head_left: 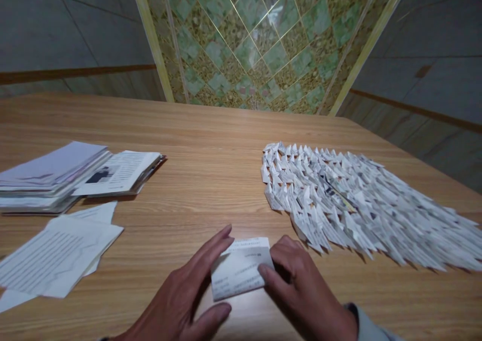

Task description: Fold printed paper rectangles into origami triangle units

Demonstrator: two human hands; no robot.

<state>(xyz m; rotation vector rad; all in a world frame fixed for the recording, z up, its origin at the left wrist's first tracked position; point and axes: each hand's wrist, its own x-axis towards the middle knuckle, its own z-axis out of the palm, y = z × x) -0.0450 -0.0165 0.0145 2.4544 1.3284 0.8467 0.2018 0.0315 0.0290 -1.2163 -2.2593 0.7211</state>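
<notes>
Centrally, right hand (299,275) pinching the right edge of a folded paper (241,269), left hand (183,291) spread along its left side, paper between them, wooden table (196,175), massed folded pieces (339,200) right, stacked papers (56,167) and loose sheets (56,255) left.

Wood-grain table (203,175), massed folded papers (354,210) right, paper stacks (56,165) and loose sheets (60,255) left
</notes>
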